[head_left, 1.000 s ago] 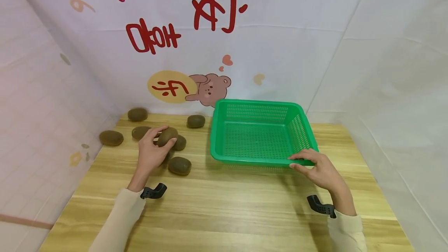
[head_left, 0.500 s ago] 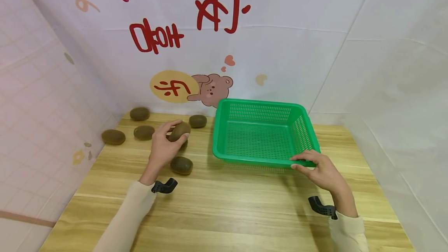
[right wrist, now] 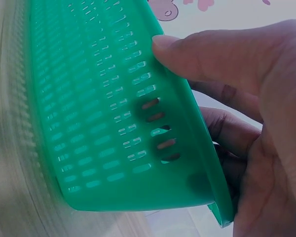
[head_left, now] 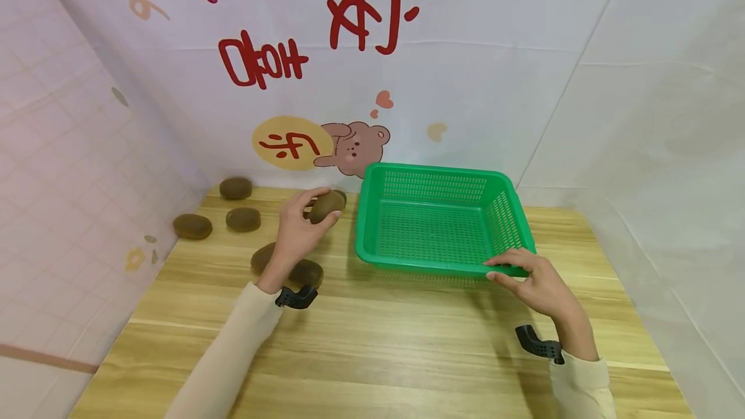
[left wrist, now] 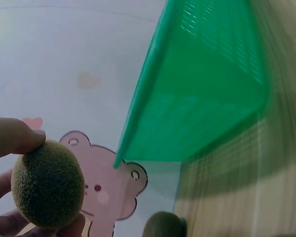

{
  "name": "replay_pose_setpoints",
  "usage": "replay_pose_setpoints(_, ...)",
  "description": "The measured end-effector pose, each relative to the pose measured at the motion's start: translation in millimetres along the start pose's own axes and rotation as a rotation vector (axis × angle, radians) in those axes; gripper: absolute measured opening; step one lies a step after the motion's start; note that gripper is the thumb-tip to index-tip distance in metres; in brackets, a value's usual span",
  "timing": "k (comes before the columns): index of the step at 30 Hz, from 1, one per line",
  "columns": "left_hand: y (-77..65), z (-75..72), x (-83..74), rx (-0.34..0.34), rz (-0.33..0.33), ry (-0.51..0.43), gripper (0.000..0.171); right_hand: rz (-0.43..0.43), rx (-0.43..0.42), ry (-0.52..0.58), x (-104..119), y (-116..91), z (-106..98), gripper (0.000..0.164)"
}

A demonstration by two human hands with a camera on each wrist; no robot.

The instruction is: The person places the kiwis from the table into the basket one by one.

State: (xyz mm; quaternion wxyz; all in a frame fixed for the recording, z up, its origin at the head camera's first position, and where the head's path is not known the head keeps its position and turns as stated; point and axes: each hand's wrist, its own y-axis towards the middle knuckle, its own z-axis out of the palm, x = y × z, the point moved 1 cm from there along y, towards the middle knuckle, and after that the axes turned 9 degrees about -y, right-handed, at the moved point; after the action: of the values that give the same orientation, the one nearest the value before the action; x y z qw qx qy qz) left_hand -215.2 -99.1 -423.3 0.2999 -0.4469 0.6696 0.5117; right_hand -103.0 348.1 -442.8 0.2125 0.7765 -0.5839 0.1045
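A brown fuzzy kiwi (head_left: 327, 207) is pinched between the thumb and fingers of my left hand (head_left: 299, 228), raised left of the green plastic basket (head_left: 431, 231). In the left wrist view, the held kiwi (left wrist: 48, 185) appears close up, apart from the basket's side (left wrist: 187, 113). My right hand (head_left: 538, 283) grips the basket's near right rim, thumb outside and fingers over the inner side. The basket holds nothing. Another kiwi (head_left: 341, 196) lies behind the held one, mostly hidden in the head view.
On the wooden table (head_left: 378, 354) at left lie several more kiwis, among them a far one (head_left: 235, 188), a leftmost one (head_left: 193, 226) and one by my left wrist (head_left: 306, 273). A white printed cloth (head_left: 465, 70) stands behind the table and along its sides.
My left hand has carried the kiwi rightward and away from me, from among the other kiwis toward the basket. My right hand keeps its hold on the rim. The view has shifted slightly.
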Motion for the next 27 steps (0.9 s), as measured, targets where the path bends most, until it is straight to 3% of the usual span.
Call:
replay_pose_setpoints(12,11.0,26.7,-17.0,0.059,0.094,-0.016,0.045,-0.02,-0.016,0.005,2,1,-1,0.02)
replay_pose_setpoints(27,8.6,60.7,-26.9,0.156,0.095,-0.037,0.047,-0.032,-0.013,0.001,-3,0,1,0.02)
